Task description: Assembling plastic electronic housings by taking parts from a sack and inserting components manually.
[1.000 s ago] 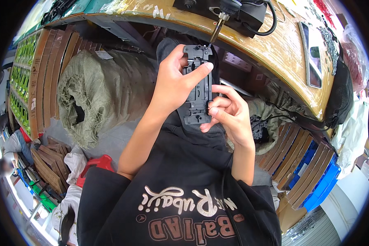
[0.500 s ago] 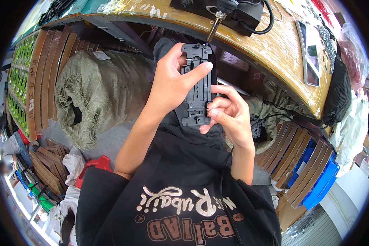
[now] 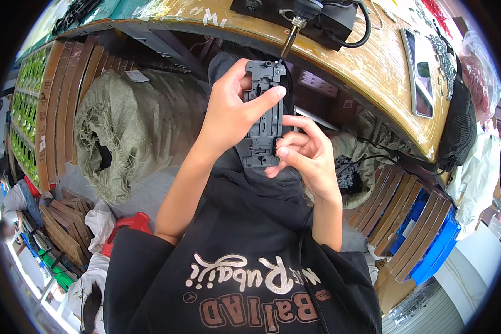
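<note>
A long black moulded plastic part point(image 3: 263, 125), like a toy-car chassis with slots and ridges, is held upright above my lap. My left hand point(image 3: 236, 106) grips its upper half, thumb across the face and fingers behind. At its lower right edge is my right hand point(image 3: 309, 150), with thumb and a fingertip pinched together against the side. Whatever lies in that pinch is too small to make out. Just above the part's top end, a metal-tipped tool like a soldering iron point(image 3: 293, 36) points down over the bench edge.
The wooden workbench point(image 3: 367, 83) curves across the far side, carrying a phone point(image 3: 418, 72) and small dark parts. A large woven sack point(image 3: 150, 122) lies at left, beside stacked trays point(image 3: 36, 111). More brown boards point(image 3: 395, 217) and an open sack point(image 3: 350, 172) sit at right.
The black plastic part and both hands have shifted slightly left. The left-hand grip and the right-hand pinch at the lower edge look the same.
</note>
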Tool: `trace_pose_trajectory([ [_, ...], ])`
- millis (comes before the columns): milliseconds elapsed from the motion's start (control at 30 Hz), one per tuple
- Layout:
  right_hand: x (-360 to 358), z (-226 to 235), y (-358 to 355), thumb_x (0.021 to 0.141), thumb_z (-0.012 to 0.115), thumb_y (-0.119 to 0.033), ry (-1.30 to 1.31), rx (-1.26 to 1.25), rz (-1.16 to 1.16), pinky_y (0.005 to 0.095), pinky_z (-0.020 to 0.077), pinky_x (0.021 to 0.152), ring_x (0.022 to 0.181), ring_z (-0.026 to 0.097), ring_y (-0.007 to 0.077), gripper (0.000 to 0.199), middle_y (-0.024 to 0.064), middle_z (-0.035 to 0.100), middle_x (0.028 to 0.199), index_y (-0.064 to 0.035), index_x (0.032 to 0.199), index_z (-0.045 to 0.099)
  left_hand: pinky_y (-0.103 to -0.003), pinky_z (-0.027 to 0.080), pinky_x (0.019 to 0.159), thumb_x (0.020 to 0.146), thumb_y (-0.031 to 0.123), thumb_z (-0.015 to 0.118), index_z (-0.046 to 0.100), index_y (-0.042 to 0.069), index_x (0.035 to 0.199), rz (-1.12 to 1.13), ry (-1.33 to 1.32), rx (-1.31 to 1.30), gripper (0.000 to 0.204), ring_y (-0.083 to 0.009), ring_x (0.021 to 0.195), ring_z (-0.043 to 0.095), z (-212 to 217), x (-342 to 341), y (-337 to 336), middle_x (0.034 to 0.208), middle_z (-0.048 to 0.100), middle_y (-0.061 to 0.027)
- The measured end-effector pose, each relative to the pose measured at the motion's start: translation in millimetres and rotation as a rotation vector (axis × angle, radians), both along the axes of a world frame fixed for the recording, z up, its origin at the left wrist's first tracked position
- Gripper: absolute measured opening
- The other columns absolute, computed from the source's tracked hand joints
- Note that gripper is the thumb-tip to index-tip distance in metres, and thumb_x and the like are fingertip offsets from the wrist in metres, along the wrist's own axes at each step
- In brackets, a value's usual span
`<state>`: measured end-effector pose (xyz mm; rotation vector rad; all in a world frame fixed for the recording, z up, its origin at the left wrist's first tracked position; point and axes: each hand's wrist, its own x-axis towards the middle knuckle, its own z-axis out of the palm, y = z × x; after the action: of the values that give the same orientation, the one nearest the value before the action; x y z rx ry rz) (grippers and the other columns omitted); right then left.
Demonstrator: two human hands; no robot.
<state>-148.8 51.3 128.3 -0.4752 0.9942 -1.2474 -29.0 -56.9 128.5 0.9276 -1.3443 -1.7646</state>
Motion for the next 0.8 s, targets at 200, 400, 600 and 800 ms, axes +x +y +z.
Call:
trace_pose_trajectory([
  [200,-1.1,1.1,-3.0,0.075,0.057,0.004,-0.007,-0.026,-0.006,0.0316,0.0536,0.058,0.062,0.06,0.0206,0.04,0.0117,0.056,0.074,0.0064,0.111,0.039,-0.02,0.043,0.062,0.074,0.007,0.063,0.05,0.002,0.093,-0.002,0.011,0.006,0.024,-0.0058,0.071,0.051,2.6,-1.2,-3.4,0.079,0.056,-0.0026],
  [400,-0.6,2.8,-2.9,0.075,0.058,0.004,-0.001,-0.034,-0.012,0.0312,0.0534,0.057,0.062,0.06,0.0207,0.04,0.0116,0.056,0.073,0.0067,0.111,0.039,-0.02,0.044,0.062,0.074,0.007,0.063,0.05,0.002,0.093,0.015,0.027,-0.002,0.024,-0.0062,0.071,0.052,2.3,-1.7,-2.8,0.081,0.056,-0.0031],
  [600,-0.5,3.9,-3.7,0.075,0.058,0.004,0.0,-0.038,-0.011,0.0309,0.0532,0.056,0.062,0.06,0.0207,0.04,0.0116,0.056,0.073,0.0066,0.11,0.039,-0.021,0.045,0.063,0.074,0.006,0.063,0.05,0.0,0.093,0.019,0.031,0.019,0.024,-0.007,0.071,0.053,3.5,-2.1,-3.3,0.08,0.058,-0.0044],
  [800,-0.9,2.7,-3.4,0.075,0.058,0.004,-0.004,-0.039,-0.015,0.031,0.0532,0.056,0.061,0.06,0.021,0.04,0.0114,0.056,0.073,0.0064,0.11,0.039,-0.021,0.044,0.063,0.073,0.007,0.063,0.05,0.0,0.093,0.018,0.013,-0.009,0.025,-0.0072,0.071,0.053,0.9,-2.2,-3.8,0.081,0.058,-0.0047],
])
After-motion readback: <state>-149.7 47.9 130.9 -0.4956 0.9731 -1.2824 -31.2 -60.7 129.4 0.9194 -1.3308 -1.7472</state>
